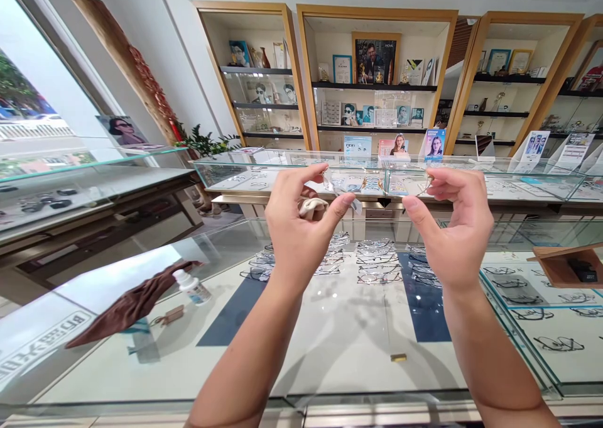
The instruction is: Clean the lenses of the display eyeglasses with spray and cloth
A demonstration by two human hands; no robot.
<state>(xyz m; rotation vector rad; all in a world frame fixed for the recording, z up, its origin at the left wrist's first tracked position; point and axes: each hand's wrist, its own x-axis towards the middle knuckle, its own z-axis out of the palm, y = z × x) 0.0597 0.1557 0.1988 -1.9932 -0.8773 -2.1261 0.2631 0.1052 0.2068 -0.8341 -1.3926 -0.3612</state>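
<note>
Both my hands are raised above the glass counter, fingers bent toward each other. My left hand (pixel 301 211) pinches one side of what looks like a thin-rimmed pair of eyeglasses (pixel 427 186), with a small clear piece hanging by the thumb. A cream cloth (pixel 313 208) is bunched in that same palm. My right hand (pixel 455 217) has its fingertips closed on a thin metal part at the other side. The middle of the eyeglasses is hard to make out against the display behind.
On the counter (pixel 339 368) at left lie a brown cloth (pixel 136 305), a white bottle (pixel 192 286) and a small brown item (pixel 168 315). Rows of eyeglasses (pixel 378 261) sit under the glass. A wooden box (pixel 570 268) stands at right. Another glass showcase (pixel 292 164) is beyond.
</note>
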